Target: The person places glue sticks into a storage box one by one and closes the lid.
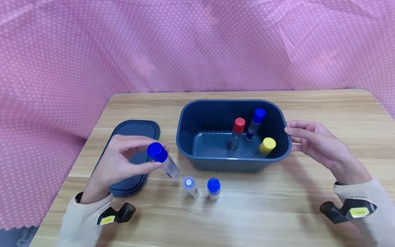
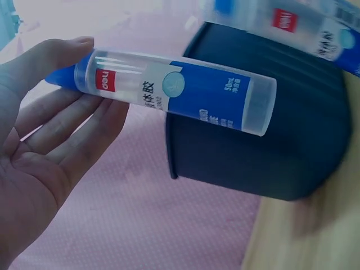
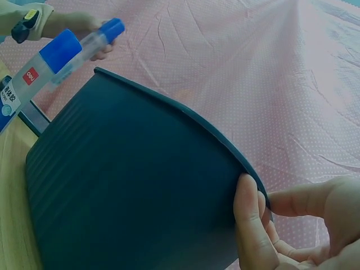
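Note:
In the head view my left hand (image 1: pixel 112 163) pinches a blue-capped liquid glue bottle (image 2: pixel 174 95) by its cap, tilted and raised above the table, left of the dark blue bin (image 1: pixel 228 165). My right hand (image 1: pixel 324 147) grips the bin's right rim between thumb and fingers. Inside the bin stand a red-capped bottle (image 1: pixel 239 126), a blue-capped bottle (image 1: pixel 258 116) and a yellow-capped bottle (image 1: pixel 267 145). On the table before the bin are a clear-topped bottle (image 1: pixel 190 185) and another blue-capped glue bottle (image 1: pixel 214 187).
A dark blue lid (image 1: pixel 132 127) lies flat on the wooden table (image 1: pixel 253 212), partly behind my left hand. Pink dotted cloth (image 1: pixel 197 48) hangs behind the table and along its left side.

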A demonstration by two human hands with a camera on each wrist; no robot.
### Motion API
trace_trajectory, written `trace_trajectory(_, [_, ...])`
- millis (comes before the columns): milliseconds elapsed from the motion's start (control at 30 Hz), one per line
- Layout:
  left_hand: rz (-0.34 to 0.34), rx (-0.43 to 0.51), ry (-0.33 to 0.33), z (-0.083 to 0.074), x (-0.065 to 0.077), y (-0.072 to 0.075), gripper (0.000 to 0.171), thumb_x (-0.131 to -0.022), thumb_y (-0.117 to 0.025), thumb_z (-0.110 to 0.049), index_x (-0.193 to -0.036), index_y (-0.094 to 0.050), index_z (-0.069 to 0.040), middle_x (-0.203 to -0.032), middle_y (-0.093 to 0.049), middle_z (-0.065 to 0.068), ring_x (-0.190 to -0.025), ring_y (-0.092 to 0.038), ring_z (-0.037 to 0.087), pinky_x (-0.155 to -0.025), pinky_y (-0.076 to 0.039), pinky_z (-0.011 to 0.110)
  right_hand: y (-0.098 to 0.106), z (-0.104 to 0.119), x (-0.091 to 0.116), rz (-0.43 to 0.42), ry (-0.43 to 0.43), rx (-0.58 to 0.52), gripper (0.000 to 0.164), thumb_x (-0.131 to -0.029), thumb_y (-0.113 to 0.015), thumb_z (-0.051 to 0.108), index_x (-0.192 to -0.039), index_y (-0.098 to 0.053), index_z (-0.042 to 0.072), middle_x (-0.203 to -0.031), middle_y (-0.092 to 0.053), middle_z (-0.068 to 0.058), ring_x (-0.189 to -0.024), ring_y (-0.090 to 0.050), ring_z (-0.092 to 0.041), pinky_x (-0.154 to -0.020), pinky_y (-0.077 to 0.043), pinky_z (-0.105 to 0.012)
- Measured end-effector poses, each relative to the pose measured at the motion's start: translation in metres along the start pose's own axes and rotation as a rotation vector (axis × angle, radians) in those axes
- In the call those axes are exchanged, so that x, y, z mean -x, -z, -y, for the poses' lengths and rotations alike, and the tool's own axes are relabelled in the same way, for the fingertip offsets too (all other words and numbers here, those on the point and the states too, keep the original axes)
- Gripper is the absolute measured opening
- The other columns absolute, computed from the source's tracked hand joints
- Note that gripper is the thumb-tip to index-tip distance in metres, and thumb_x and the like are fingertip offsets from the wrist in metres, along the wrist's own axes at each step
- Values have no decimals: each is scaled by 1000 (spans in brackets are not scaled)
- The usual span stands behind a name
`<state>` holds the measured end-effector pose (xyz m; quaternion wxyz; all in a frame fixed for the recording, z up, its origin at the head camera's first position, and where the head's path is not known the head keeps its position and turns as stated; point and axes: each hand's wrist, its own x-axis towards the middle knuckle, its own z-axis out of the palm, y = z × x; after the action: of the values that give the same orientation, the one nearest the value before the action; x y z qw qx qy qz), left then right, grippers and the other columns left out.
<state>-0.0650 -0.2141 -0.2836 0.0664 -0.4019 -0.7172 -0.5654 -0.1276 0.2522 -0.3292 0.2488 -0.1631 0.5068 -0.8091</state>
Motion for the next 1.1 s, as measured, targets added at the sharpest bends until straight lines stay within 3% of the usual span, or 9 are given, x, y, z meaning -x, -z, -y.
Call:
trace_trajectory(367, [-38, 109, -158, -10, -26, 1, 29, -75, -78, 7, -102, -67, 13, -100, -71, 16, -93, -69, 25, -80, -56, 29, 1, 1, 1, 0, -1, -6, 32, -101, -35, -8, -111, -65, -4, -106, -69, -11, -92, -68, -20, -78, -58, -37])
trace_trajectory(567, [-98, 118, -141, -24, -36, 1, 32, -69, -76, 17, -99, -65, 18, -96, -71, 19, -90, -70, 28, -79, -56, 31, 0, 2, 1, 8, 2, -11, 32, -101, -34, -8, -112, -64, -4, -106, -69, -11, -92, -68, -21, -78, -58, -37])
trace_trajectory(833, [-118, 122, -198, -28, -55, 3, 30, -73, -79, 9, -98, -65, 19, -95, -71, 21, -89, -69, 29, -80, -56, 32, 1, 1, 0, 15, 3, -15, 33, -101, -33, -8, -112, -64, -4, -105, -69, -11, -92, -68, -20, -77, -58, -36])
trace_trajectory(1100, [-147, 53, -123, -24, -71, -1, 31, -74, -77, 10, -101, -64, 19, -96, -71, 18, -89, -69, 27, -83, -56, 36, 0, 2, -2, 27, 9, -12, 33, -101, -34, -8, -112, -64, -4, -105, -68, -11, -91, -68, -20, -77, -58, -36])
